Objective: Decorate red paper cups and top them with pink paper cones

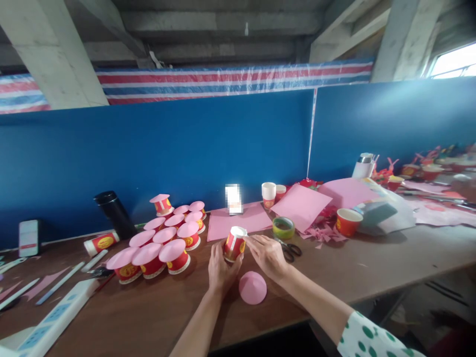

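Note:
A red paper cup [233,248] with a yellow print and a white strip down its side is held above the table in my left hand [220,267], whose fingers wrap round it. The cup's white end faces up. At the upper right edge of the cup, the fingers of my right hand [268,254] are pressed together; whether they pinch something small there is unclear. Below the cup, a pink paper cone [253,288] lies on the brown table [293,297]. To the left stand several red cups topped with pink paper cones [174,250].
Green tape [283,227] and black-handled scissors [291,251] lie right of my hands. Behind them are pink paper sheets [303,206] and stacked cups [268,194]. A black bottle [115,213], a power strip [55,317] and pens are at left. A blue partition [208,148] borders the table's back.

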Demonstrator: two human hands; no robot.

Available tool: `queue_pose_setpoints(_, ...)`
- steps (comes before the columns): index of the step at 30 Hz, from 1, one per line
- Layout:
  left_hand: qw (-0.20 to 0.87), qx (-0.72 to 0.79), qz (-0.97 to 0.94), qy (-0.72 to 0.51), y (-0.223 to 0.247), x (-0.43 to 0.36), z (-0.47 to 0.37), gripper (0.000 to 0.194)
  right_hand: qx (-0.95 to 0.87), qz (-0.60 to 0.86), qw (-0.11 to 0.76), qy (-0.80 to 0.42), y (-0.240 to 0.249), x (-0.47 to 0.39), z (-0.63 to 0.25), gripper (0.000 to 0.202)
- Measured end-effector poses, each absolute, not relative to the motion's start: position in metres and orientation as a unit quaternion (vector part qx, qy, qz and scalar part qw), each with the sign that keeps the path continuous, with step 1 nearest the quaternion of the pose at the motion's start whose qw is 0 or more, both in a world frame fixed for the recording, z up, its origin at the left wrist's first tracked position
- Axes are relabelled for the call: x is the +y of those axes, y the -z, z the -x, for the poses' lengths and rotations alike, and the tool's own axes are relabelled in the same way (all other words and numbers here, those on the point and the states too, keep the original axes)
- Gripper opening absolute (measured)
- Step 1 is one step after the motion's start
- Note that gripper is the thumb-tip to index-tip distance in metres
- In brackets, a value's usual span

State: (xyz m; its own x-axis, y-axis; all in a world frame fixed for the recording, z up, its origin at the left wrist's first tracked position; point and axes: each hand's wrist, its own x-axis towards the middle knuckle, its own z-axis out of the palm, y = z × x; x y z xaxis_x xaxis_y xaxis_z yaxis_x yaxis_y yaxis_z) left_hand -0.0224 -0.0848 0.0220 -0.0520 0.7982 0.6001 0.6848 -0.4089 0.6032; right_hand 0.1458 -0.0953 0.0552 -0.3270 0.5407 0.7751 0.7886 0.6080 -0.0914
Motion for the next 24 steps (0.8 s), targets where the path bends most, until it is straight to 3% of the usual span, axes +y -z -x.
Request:
queue_pose_setpoints(8, 0.064, 0.538, -0.686, -0.486, -0.022, -0.085, 0.021, 0.044, -0.799, 0.419, 0.414, 0.126, -0.057, -0.097, -0.147, 0.031)
queue_pose_setpoints(18, 0.061, 0.531, -0.693, -0.484, -0.018, -0.081, 0.025, 0.046, -0.69, 0.423, 0.564, -0.164, -0.051, -0.096, -0.136, 0.025)
queue_pose_setpoints(24, 0.047, 0.533, -0.691, -0.486, -0.018, -0.082, 0.024, 0.046, -0.631, 0.444, 0.578, -0.267, -0.039, -0.089, -0.136, 0.028)
